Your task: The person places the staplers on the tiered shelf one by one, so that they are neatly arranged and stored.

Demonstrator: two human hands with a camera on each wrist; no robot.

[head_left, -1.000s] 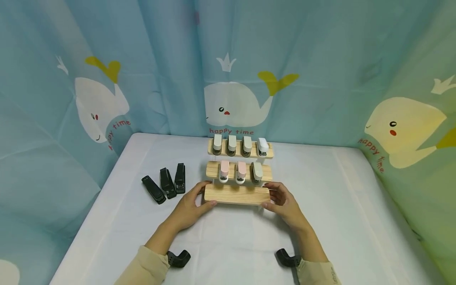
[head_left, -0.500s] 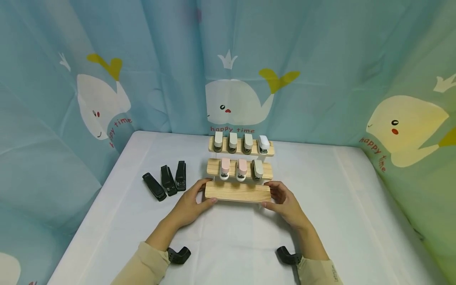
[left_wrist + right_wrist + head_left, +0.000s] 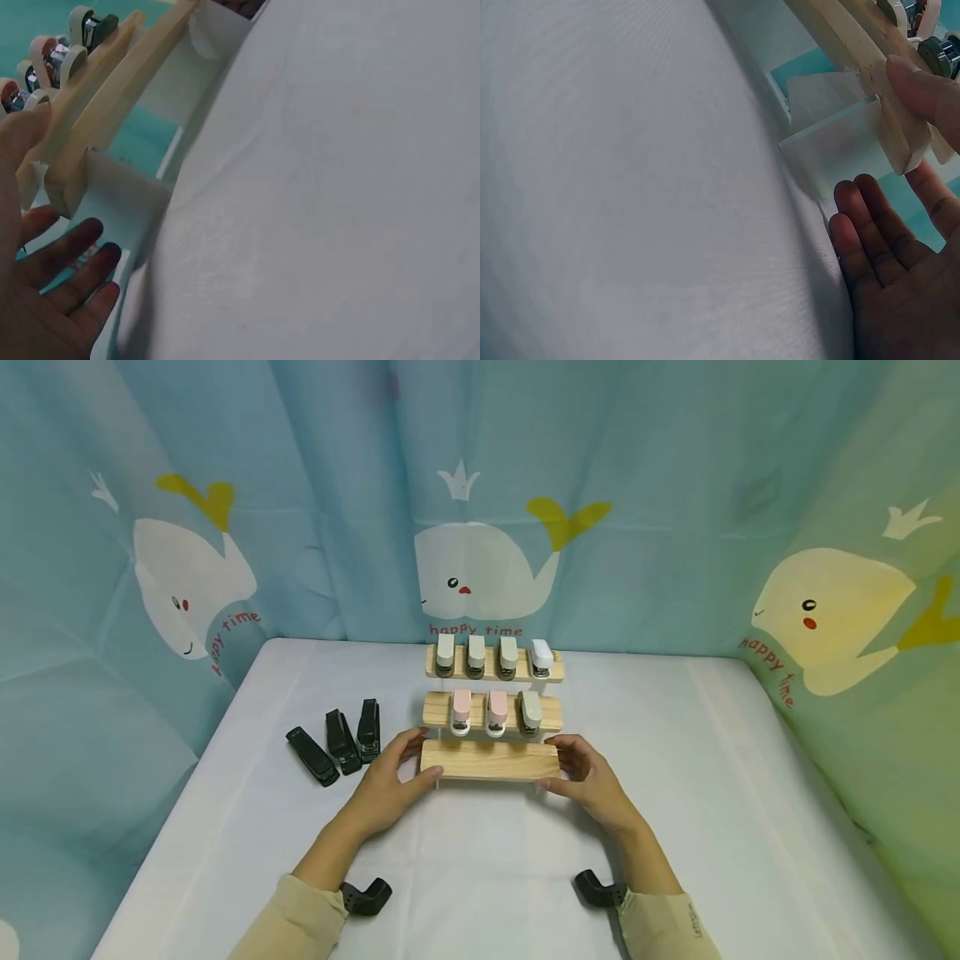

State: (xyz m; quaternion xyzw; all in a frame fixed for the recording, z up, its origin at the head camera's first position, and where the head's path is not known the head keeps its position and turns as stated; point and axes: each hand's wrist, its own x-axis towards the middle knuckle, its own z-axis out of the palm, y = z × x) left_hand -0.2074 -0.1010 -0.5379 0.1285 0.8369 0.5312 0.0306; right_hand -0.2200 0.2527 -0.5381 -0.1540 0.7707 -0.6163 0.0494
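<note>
A three-tier wooden display stand [image 3: 491,762] is in the middle of the table in the head view. My left hand [image 3: 385,789] holds the left end of its lowest shelf, thumb at the front edge and index finger behind. At the right end my right hand [image 3: 591,783] grips likewise. Both wrist views show the remaining fingers spread below the shelf, beside the clear supports [image 3: 836,139]. Two pink mini staplers [image 3: 497,710] and a grey-green mini stapler [image 3: 530,712] stand on the middle tier. Grey-green mini staplers [image 3: 476,656] and a white mini stapler [image 3: 541,657] line the top tier.
Three black staplers [image 3: 312,757] lie on the white tablecloth [image 3: 465,868], left of the stand and close to my left hand. A blue-green curtain [image 3: 330,468] with whale prints hangs behind the table and along both sides.
The head view has shifted a little, so everything appears slightly farther left. Both hands keep their hold on the stand, and the stand and staplers stay in place.
</note>
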